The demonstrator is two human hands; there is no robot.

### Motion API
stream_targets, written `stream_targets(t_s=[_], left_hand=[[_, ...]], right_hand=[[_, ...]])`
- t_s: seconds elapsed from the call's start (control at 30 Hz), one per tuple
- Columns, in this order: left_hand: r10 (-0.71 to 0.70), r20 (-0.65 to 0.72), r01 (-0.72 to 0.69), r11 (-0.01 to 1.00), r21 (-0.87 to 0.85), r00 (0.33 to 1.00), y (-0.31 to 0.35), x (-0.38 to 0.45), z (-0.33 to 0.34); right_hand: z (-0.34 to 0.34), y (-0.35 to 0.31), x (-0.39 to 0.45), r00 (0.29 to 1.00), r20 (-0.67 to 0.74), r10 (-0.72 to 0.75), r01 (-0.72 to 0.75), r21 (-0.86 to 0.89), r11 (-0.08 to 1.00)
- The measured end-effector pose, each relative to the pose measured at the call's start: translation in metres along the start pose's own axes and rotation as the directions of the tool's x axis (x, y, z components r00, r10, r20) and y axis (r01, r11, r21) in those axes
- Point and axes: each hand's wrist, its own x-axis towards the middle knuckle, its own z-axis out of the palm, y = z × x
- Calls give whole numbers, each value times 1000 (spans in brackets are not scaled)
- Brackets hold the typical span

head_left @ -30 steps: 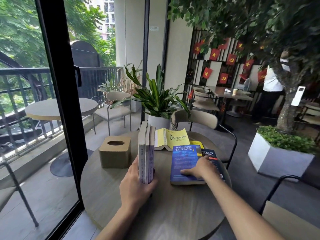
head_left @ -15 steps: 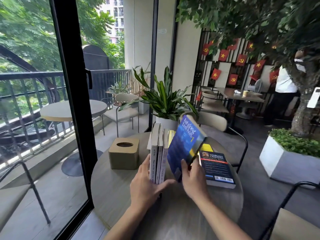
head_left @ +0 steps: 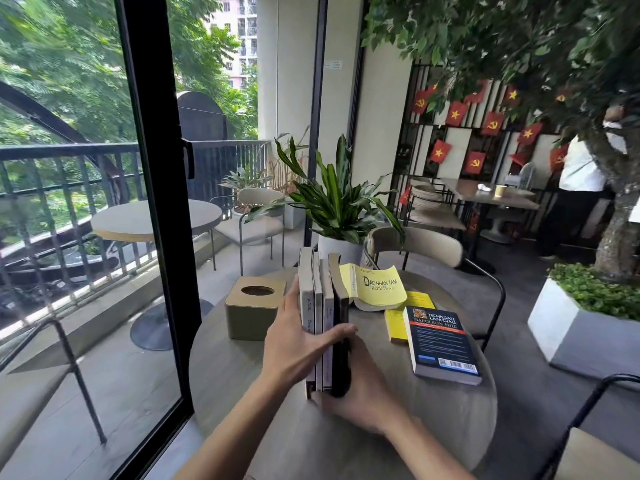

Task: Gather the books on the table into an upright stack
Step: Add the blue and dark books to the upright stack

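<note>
On the round grey table (head_left: 263,393) four books stand upright on their edges in a tight row (head_left: 323,317), spines toward the camera, near the table's centre. The left hand (head_left: 294,348) presses flat against the row's outer left cover, fingers pointing to 12 o'clock and thumb hooked across the spines to the right, so it clasps the row. The right hand (head_left: 363,396) sits at the row's 5 o'clock corner, curled against the dark rightmost book (head_left: 341,327) near the tabletop; it touches that book, though whether it truly grips cannot be told, since its fingers are hidden behind the row. At 1 o'clock from the row an open yellow book titled "Dac Nhan Tam" (head_left: 377,287) lies with pages splayed, its edge touching the row's far end. At 3 o'clock a dark paperback, "Nghi Giau Lam Giau" (head_left: 441,341), lies flat, overlapping a thin yellow book (head_left: 398,322) beneath its upper left. At 9 o'clock from the row, just beside the left hand, sits a tan tissue box (head_left: 254,308) with a round hole on top. A potted plant (head_left: 337,202) stands beyond the table at 12 o'clock.
</note>
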Motion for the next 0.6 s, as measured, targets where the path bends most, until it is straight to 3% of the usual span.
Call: stream_targets(t_s=[0.2, 0.6], left_hand=[[20, -23, -19, 999, 39, 1000, 15, 7, -5], [-12, 10, 11, 993, 116, 1000, 10, 19, 12]], right_hand=[[16, 8, 18, 979, 66, 193, -198, 89, 976], [14, 22, 36, 982, 72, 173, -177, 42, 983]])
